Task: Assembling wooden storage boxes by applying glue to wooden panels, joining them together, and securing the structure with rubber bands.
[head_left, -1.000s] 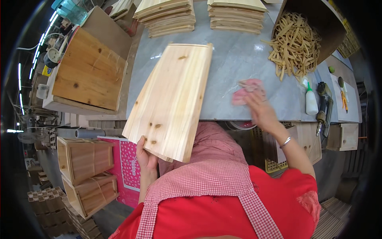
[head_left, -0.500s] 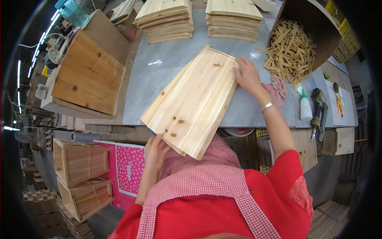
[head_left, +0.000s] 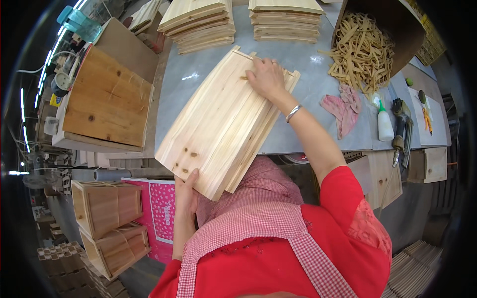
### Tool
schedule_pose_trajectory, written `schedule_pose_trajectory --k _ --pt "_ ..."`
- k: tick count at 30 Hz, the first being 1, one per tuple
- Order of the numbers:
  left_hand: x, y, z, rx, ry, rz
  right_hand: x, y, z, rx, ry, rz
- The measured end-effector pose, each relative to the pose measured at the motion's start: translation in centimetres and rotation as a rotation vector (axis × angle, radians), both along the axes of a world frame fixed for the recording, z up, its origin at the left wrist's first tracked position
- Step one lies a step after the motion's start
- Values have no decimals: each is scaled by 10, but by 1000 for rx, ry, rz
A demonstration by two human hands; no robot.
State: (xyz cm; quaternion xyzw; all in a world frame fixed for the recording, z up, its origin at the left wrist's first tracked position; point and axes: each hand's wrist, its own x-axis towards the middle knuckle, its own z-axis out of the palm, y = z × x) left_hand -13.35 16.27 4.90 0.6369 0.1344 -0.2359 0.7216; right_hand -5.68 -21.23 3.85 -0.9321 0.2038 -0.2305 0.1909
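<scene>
A pale wooden panel with several dark knots slants over the front edge of the grey table. My left hand grips its near end, thumb on the top face and fingers mostly hidden beneath. At the far end, my right hand has its fingers bent over the edge of this panel. A second wooden panel lies under the first and shows as a strip along the right side. Both near ends overhang my checked apron.
Two stacks of panels, a left stack and a right stack, stand at the back. To the right are a box of tan bands, a pink cloth, a glue bottle and an air tool. A wooden box stands left.
The upper panel has slid left across the lower one, uncovering its right side. My right hand has moved left from the far right corner, and my left thumb now rests on top.
</scene>
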Motion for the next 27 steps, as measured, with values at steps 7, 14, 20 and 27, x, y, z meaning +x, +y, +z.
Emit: schedule_pose_trajectory --k 7,14,20,27 --pt "0 -9 -18 -128 153 18 -6 -5 -33 -47 -73 -32" --pt "-4 -45 -17 -136 168 31 9 -41 -44 -79 -62 -8" --pt "6 -35 -24 -136 125 -39 14 -37 -45 -68 6 -35" --pt "4 -47 -11 -130 156 -21 15 -44 -50 -111 -32 -41"
